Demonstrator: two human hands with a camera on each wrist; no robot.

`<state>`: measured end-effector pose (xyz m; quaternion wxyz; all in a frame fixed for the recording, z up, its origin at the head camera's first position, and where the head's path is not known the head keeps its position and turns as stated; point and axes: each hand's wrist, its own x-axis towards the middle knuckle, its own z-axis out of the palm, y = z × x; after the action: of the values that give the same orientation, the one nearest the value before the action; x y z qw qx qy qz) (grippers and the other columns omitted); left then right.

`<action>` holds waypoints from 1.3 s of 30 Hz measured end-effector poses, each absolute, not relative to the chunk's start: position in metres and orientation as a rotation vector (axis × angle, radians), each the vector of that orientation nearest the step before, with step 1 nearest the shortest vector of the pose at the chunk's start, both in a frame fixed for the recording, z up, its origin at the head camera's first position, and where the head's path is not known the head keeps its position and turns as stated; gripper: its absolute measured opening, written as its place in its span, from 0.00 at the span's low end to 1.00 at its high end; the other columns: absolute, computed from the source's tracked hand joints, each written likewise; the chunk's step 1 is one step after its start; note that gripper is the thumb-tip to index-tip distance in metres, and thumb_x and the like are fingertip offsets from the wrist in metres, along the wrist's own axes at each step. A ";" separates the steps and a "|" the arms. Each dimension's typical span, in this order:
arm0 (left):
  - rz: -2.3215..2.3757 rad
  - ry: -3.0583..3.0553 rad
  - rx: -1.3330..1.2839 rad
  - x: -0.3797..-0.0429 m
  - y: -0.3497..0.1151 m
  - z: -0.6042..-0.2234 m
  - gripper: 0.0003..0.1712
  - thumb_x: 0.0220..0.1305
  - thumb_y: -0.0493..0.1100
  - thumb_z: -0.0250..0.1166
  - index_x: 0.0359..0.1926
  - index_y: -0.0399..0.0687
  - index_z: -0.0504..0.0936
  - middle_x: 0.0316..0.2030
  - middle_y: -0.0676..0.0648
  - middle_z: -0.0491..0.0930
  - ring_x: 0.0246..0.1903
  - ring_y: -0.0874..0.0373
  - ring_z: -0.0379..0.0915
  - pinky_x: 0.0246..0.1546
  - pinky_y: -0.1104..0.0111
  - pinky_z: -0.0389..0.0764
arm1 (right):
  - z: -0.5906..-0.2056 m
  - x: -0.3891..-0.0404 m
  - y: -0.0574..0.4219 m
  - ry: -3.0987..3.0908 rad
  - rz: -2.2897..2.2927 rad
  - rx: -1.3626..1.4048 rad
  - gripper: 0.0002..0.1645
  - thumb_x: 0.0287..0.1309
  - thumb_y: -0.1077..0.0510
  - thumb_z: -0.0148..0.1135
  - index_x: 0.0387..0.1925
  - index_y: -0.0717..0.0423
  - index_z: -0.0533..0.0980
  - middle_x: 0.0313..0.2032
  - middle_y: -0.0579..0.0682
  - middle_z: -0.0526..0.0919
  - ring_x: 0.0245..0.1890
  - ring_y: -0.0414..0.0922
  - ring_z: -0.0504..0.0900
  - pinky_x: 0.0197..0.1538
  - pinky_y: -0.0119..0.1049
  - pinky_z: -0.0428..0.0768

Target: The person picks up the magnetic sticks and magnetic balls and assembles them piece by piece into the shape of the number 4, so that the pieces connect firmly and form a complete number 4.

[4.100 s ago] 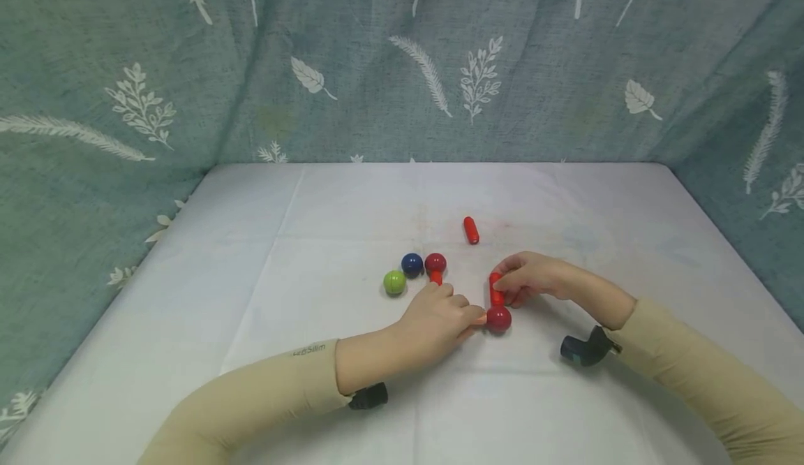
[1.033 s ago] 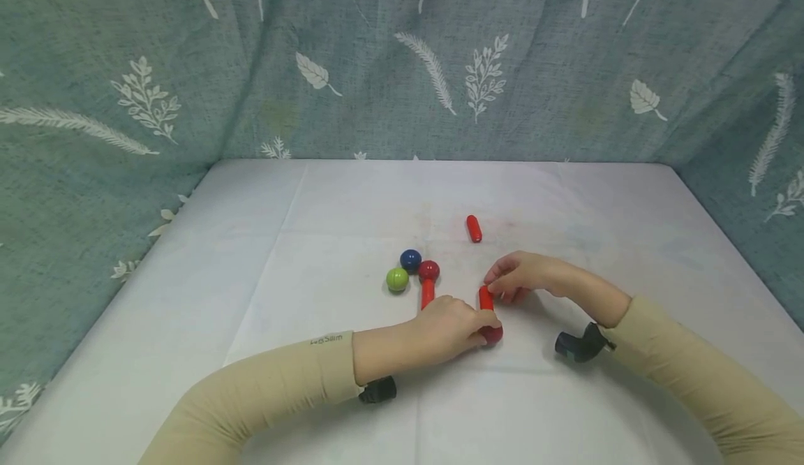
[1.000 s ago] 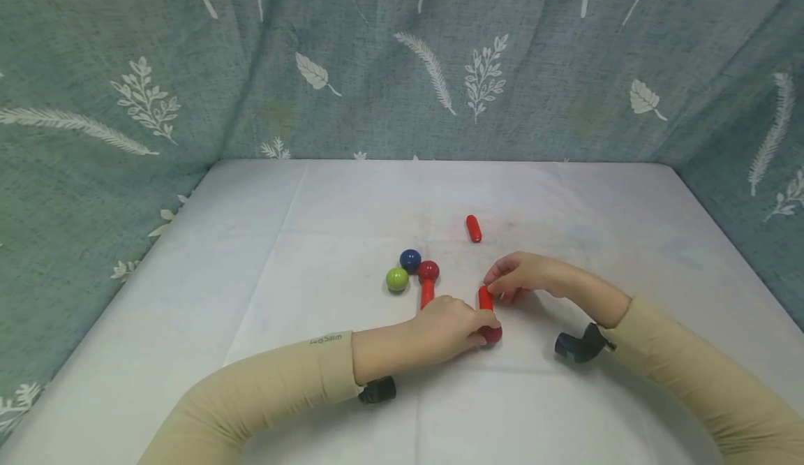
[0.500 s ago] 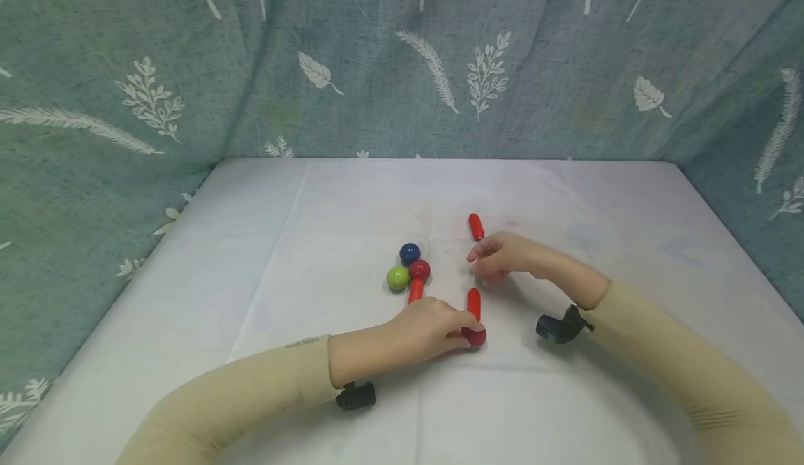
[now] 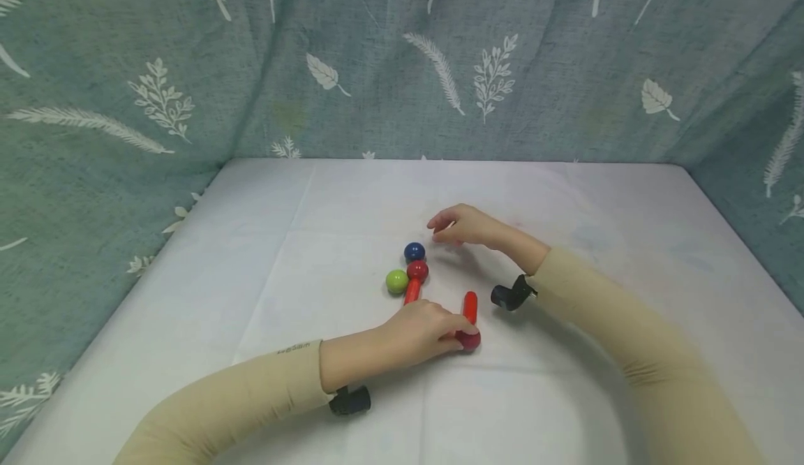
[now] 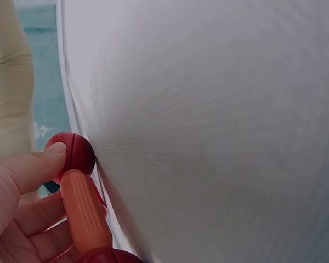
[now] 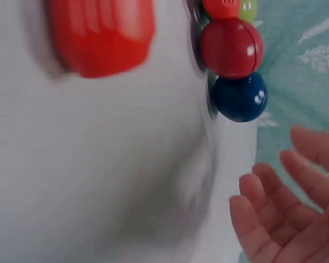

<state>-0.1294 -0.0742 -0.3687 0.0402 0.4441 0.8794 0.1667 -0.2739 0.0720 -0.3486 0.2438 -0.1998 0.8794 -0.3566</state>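
Note:
In the head view my left hand [image 5: 411, 336] pinches a dark red ball [image 5: 470, 341] between thumb and fingers. A red rod [image 5: 470, 306] points away from that ball. The left wrist view shows an orange ribbed rod [image 6: 86, 211] joining the pinched ball to another red ball [image 6: 107, 256]. Beyond the left hand, a red rod [image 5: 412, 290] ends at a further red ball [image 5: 417, 271]. My right hand [image 5: 467, 227] hovers with loosely bent fingers, holding nothing. Nearest to it is a blue ball [image 5: 414, 252], also seen in the right wrist view [image 7: 240, 98].
A lime green ball [image 5: 396, 281] lies left of the far red ball. A white cloth covers the table [image 5: 534, 409], and a green leaf-patterned curtain [image 5: 377, 67] hangs behind it. Wrist cameras sit under both sleeves.
The right hand has let go of the red rod and moved left and away, toward the blue ball, hiding the loose red rod at the back. The left hand has shifted slightly left with the pinched ball.

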 end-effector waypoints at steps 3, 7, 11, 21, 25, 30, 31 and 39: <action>0.516 2.703 1.378 -0.129 -0.075 -0.369 0.13 0.54 0.42 0.67 0.43 0.54 0.82 0.33 0.57 0.84 0.30 0.65 0.78 0.35 0.79 0.73 | -0.351 -0.279 0.061 2.376 -0.914 -0.633 0.24 0.56 0.55 0.60 0.56 0.52 0.73 0.52 0.52 0.77 0.47 0.46 0.74 0.48 0.37 0.74; 0.532 2.701 1.400 -0.129 -0.076 -0.369 0.13 0.54 0.42 0.67 0.43 0.54 0.82 0.33 0.57 0.84 0.31 0.65 0.78 0.36 0.79 0.73 | -0.357 -0.284 0.049 2.302 -0.843 -0.734 0.25 0.56 0.55 0.60 0.57 0.50 0.72 0.53 0.52 0.76 0.49 0.44 0.73 0.46 0.33 0.74; 0.528 2.689 1.382 -0.129 -0.075 -0.368 0.13 0.54 0.43 0.67 0.42 0.54 0.82 0.34 0.58 0.84 0.32 0.66 0.78 0.37 0.80 0.73 | -0.360 -0.285 0.044 2.268 -0.801 -0.780 0.23 0.57 0.55 0.60 0.56 0.49 0.73 0.54 0.51 0.75 0.45 0.42 0.72 0.42 0.30 0.73; 0.478 2.716 1.389 -0.128 -0.074 -0.365 0.12 0.53 0.44 0.68 0.41 0.55 0.83 0.30 0.58 0.83 0.27 0.65 0.73 0.32 0.80 0.69 | -0.358 -0.282 0.061 2.367 -0.733 -0.762 0.21 0.58 0.56 0.57 0.54 0.55 0.73 0.49 0.53 0.77 0.47 0.46 0.72 0.53 0.40 0.71; 0.433 2.740 1.401 -0.126 -0.075 -0.366 0.12 0.53 0.44 0.68 0.41 0.56 0.83 0.30 0.58 0.83 0.27 0.64 0.72 0.33 0.78 0.69 | -0.354 -0.275 0.085 2.324 -0.764 -0.659 0.22 0.57 0.54 0.57 0.53 0.55 0.73 0.46 0.51 0.78 0.42 0.43 0.75 0.48 0.37 0.73; 0.422 2.756 1.415 -0.125 -0.075 -0.367 0.12 0.52 0.45 0.69 0.41 0.56 0.82 0.31 0.58 0.84 0.28 0.63 0.73 0.34 0.76 0.70 | -0.353 -0.264 0.116 2.244 -0.794 -0.585 0.22 0.57 0.53 0.57 0.52 0.57 0.73 0.42 0.50 0.79 0.37 0.42 0.77 0.44 0.34 0.75; 0.422 2.756 1.414 -0.125 -0.075 -0.366 0.12 0.52 0.45 0.69 0.41 0.56 0.82 0.31 0.58 0.84 0.28 0.63 0.74 0.33 0.76 0.70 | -0.354 -0.261 0.121 2.235 -0.794 -0.590 0.22 0.57 0.53 0.57 0.52 0.57 0.73 0.41 0.50 0.78 0.37 0.42 0.77 0.43 0.34 0.75; 0.411 2.746 1.403 -0.126 -0.073 -0.367 0.13 0.52 0.45 0.69 0.41 0.56 0.83 0.32 0.57 0.84 0.29 0.63 0.75 0.33 0.78 0.70 | -0.361 -0.246 0.145 2.213 -0.811 -0.713 0.20 0.59 0.55 0.57 0.53 0.58 0.72 0.42 0.51 0.77 0.35 0.41 0.77 0.42 0.34 0.74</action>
<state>-0.1257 -0.0731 -0.3674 0.0153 0.4508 0.8827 0.1321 -0.2456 0.1450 -0.3608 0.3332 -0.2730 0.8474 -0.3104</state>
